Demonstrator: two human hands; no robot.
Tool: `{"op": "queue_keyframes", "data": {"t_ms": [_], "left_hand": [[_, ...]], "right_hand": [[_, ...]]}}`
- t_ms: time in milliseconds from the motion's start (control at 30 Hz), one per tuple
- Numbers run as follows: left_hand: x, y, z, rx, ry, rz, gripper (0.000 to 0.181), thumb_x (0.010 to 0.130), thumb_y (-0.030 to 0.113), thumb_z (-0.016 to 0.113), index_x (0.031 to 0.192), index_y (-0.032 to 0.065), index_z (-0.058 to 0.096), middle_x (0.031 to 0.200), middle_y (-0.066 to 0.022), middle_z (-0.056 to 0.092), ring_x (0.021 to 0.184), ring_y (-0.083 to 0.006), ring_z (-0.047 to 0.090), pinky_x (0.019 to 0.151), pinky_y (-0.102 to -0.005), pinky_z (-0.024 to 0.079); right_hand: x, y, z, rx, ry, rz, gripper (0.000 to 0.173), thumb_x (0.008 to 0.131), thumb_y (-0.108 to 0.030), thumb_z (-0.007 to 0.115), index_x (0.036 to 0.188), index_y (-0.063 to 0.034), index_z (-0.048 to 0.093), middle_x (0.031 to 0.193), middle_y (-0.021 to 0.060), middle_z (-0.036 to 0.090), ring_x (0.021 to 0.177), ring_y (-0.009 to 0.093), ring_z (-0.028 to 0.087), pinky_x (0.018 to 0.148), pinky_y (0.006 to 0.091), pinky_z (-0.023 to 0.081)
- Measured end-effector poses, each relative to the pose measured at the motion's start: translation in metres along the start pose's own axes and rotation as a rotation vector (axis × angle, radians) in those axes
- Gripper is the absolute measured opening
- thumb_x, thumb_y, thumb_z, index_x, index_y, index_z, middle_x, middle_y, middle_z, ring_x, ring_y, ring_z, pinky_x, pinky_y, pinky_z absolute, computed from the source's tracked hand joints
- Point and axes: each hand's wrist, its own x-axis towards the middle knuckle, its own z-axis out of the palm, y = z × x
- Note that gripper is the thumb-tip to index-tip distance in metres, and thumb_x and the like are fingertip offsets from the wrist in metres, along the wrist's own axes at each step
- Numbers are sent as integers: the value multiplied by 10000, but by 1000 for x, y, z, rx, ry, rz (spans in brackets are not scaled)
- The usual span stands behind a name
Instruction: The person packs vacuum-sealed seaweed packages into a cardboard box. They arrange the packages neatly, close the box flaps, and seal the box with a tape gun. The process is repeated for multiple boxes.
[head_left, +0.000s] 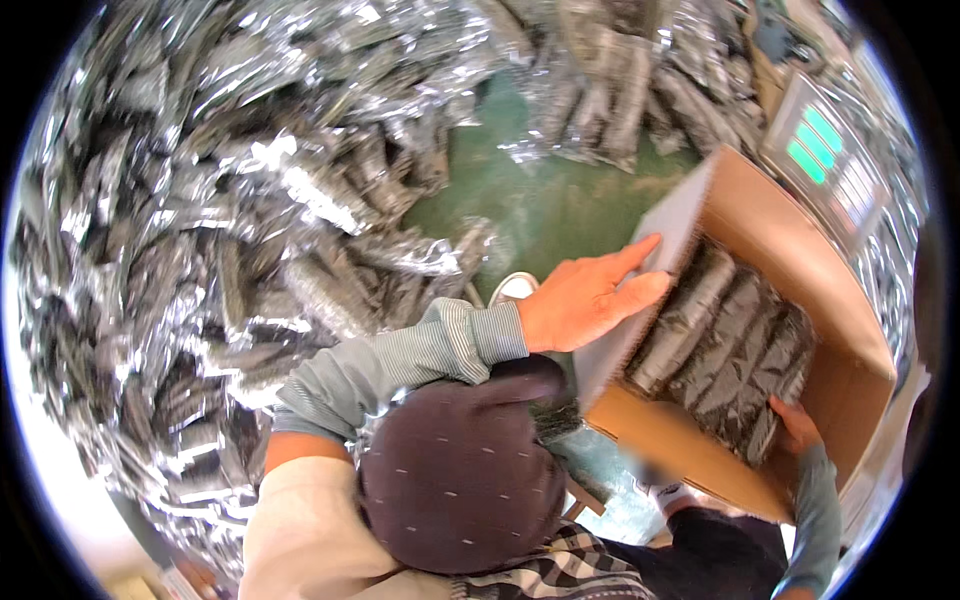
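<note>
A cardboard box (787, 199) stands open and tilted at the right. Inside lies a layer of long, dark grey-brown bundles (720, 322) in clear plastic, side by side. My left hand (592, 300), in a striped grey-green sleeve, rests on the box's pale outer wall; its thumb and index finger are spread at the rim. Down inside the box, my right hand (796, 424) touches the near end of the bundles. Its fingers are partly hidden, so any grip is unclear.
Similar plastic-wrapped bundles (322, 292) are heaped across the left and top. Green floor (517, 187) shows between the heaps. A panel with green bars (817, 146) stands beyond the box. A dark cap (457, 472) covers the lower middle, near a white-toed shoe (516, 287).
</note>
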Motion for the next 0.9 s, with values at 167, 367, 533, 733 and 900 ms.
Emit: {"op": "queue_keyframes", "data": {"t_ms": [167,367,533,733,900], "left_hand": [[-38,-120,-56,463,417,198,852,743,213,759,1414,-44,300,1408,-253,367,1341,-406,332,1131,-444,266],[-85,-269,-165,1213,-41,-392,747,691,188,784,1348,98,438,1251,-119,552,1296,-338,421,1121,-531,233],[-66,-141,-158,384,544,114,599,794,266,781,1281,63,498,1054,-71,642,917,-224,650,834,-398,507],[-67,-84,-170,-489,752,332,622,871,296,733,1330,0,436,1201,-138,584,1065,-209,578,890,-324,491],[-187,-215,-209,244,1514,-75,794,763,167,827,1339,-53,326,1276,-218,409,1183,-307,436,1022,-417,383]], "right_hand": [[-4,-24,-57,-310,361,-813,618,914,-169,659,1448,-80,361,1282,60,514,1126,156,505,957,280,407],[-169,-171,187,-396,333,-1282,508,955,-95,570,1431,-62,395,1200,85,566,1077,141,541,945,262,419],[-213,-210,372,-596,-274,-1223,819,755,-122,768,1438,-33,326,1304,135,533,1215,238,503,1046,372,366],[-191,-230,456,-548,-650,-1011,471,781,-198,795,1153,11,593,968,32,670,838,90,605,787,251,489],[-203,-222,395,-377,-470,-928,403,805,-135,741,1157,-4,595,967,36,669,826,105,622,748,255,500]]}}
